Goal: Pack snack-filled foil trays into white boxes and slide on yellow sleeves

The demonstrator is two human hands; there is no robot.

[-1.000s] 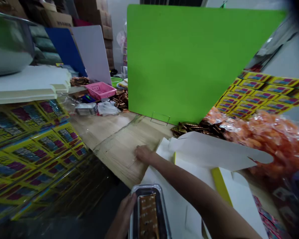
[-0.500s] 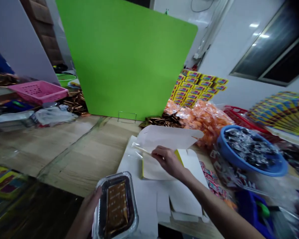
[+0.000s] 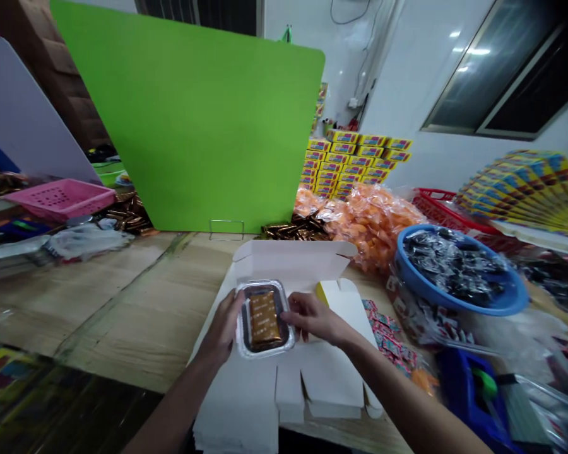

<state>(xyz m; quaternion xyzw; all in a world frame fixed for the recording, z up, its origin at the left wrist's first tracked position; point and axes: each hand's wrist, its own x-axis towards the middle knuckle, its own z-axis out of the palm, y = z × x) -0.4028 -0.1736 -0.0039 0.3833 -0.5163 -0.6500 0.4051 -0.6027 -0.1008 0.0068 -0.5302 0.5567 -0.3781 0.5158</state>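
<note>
A small foil tray with a clear lid (image 3: 265, 318) holds a brown bar with an orange label. My left hand (image 3: 224, 328) grips its left side and my right hand (image 3: 315, 318) pinches its right side. Both hold the tray over an open white carton (image 3: 293, 265) whose lid flap stands up behind it. The carton rests on a stack of flat white carton blanks (image 3: 274, 397) on the wooden table (image 3: 137, 315).
A green board (image 3: 194, 120) stands upright behind the carton. A blue bowl of dark wrapped sweets (image 3: 454, 271), bags of orange sweets (image 3: 369, 221) and a blue tape dispenser (image 3: 478, 391) lie on the right. A pink basket (image 3: 61, 197) sits at far left. Yellow boxes (image 3: 350, 164) are stacked behind.
My left hand lifted the foil tray from the table's near edge up over the open carton. My right hand left the carton flap and took the tray's right side. The view swung right.
</note>
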